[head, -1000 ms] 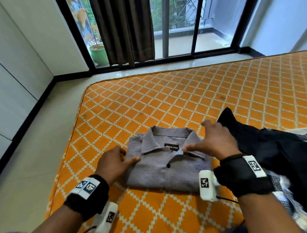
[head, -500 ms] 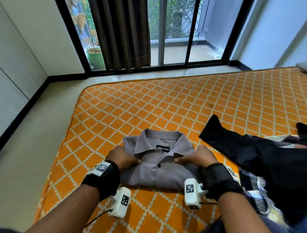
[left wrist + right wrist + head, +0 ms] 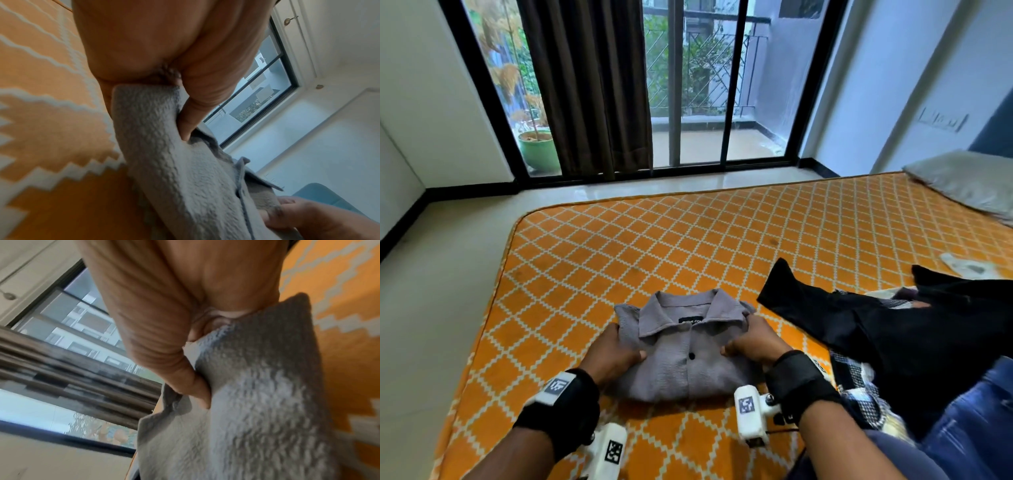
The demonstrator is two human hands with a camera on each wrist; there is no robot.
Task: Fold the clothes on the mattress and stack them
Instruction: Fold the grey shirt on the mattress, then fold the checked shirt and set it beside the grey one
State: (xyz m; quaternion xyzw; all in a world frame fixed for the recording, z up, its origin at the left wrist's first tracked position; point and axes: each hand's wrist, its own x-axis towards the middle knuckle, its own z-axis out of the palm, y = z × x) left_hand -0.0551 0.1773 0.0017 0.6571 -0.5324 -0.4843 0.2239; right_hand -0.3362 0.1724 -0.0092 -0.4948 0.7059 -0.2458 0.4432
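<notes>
A folded grey collared shirt [image 3: 688, 363] lies on the orange patterned mattress [image 3: 654, 246], collar away from me. My left hand [image 3: 616, 353] grips its left edge, thumb on top and fingers tucked underneath. My right hand [image 3: 751, 342] grips the right edge the same way. In the left wrist view the thumb [image 3: 191, 120] presses into the textured grey shirt [image 3: 185, 178], lifted off the mattress there. In the right wrist view the thumb [image 3: 193, 382] pinches the grey shirt [image 3: 257, 402]. A heap of unfolded clothes, black garment [image 3: 893, 329] on top, lies to the right.
A checked black-and-white cloth [image 3: 856, 380] sits under the black garment. A grey pillow [image 3: 969, 181] lies at the mattress's far right. The tiled floor [image 3: 441, 274] runs along the left. Beyond are a glass door with a brown curtain [image 3: 592, 85] and a green plant pot [image 3: 539, 149].
Both hands went from smoothing the collar and front to the shirt's two side edges and now grip them. The head view has tilted up, showing more of the room.
</notes>
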